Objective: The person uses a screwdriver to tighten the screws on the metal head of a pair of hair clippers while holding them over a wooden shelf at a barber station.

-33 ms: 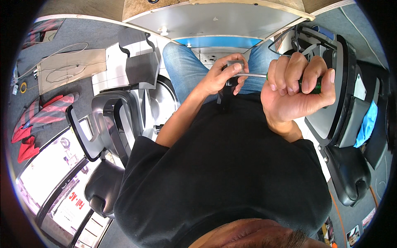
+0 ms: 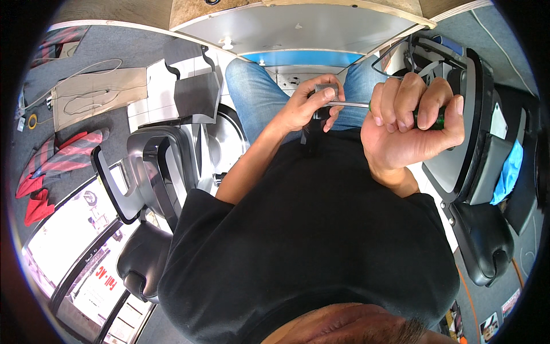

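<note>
My right hand (image 2: 404, 129) is closed round the green handle of a screwdriver (image 2: 356, 105). Its metal shaft points left toward my other hand. Closed on a small dark grey part with a ribbed, rounded end (image 2: 326, 88), my left hand (image 2: 302, 108) is above my lap. The thumb of that hand lies by the shaft where it meets the part. The screwdriver's tip is hidden at the fingers, so I cannot tell exactly where it touches. A black strap-like piece (image 2: 305, 135) hangs below the left hand, against my black shirt.
A wooden-edged counter with a grey panel (image 2: 298, 26) stands in front of me. Black chairs flank me, one at left (image 2: 163, 166) and one at right (image 2: 475, 155), the latter with a blue cloth (image 2: 509, 172). Red patterned cloth (image 2: 63, 157) and a cardboard sheet (image 2: 100, 92) lie at left.
</note>
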`<state>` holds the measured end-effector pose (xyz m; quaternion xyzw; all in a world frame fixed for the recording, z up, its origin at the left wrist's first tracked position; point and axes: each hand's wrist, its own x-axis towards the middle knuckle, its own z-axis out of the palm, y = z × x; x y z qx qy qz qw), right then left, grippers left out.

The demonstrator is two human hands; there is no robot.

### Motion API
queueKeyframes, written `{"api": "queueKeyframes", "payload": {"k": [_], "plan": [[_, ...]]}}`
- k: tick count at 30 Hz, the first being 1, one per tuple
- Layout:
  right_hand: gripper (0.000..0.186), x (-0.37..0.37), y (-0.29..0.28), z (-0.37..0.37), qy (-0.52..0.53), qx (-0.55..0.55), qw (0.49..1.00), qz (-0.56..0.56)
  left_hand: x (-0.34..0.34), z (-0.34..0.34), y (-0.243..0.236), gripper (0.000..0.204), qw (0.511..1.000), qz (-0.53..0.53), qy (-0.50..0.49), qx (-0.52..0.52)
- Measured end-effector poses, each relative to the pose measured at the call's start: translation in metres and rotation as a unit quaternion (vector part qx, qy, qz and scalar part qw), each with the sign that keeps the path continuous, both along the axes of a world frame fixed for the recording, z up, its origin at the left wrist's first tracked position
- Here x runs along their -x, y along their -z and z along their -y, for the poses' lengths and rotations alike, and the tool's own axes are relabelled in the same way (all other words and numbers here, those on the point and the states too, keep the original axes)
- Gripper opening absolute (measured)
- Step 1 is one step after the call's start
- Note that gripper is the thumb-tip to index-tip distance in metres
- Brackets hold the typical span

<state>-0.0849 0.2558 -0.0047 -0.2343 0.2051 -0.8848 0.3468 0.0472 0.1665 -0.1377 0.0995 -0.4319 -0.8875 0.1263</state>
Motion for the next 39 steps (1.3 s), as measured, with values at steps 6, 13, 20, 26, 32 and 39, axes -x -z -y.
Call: {"api": "queueKeyframes", "payload": {"k": [6, 13, 20, 26, 32, 39], "plan": [[0.052, -0.011, -0.004, -0.003, 0.067, -0.017, 0.997, -0.02, 0.001, -0.001, -0.003, 0.052, 1.0, 0.02, -0.005, 0.006], [0.049, -0.014, -0.001, -0.002, 0.112, -0.063, 0.99, -0.051, 0.001, 0.001, -0.007, 0.045, 0.998, 0.023, -0.039, 0.031], [0.045, -0.012, -0.005, -0.001, 0.079, -0.069, 0.99, -0.09, 0.001, 0.001, 0.004, 0.06, 0.997, -0.03, -0.036, -0.065], [0.049, 0.018, -0.018, 0.005, -0.116, -0.021, 0.963, -0.244, 0.008, 0.001, -0.009, 0.069, 1.0, 0.005, -0.008, -0.022], [0.044, 0.054, -0.015, 0.031, -0.289, 0.098, 0.903, -0.303, 0.01, 0.012, -0.005, 0.07, 0.995, -0.033, 0.059, -0.078], [0.033, 0.059, -0.011, 0.061, -0.444, 0.224, 0.818, -0.29, 0.012, 0.016, 0.01, 0.068, 0.994, 0.012, 0.057, -0.089]]}}
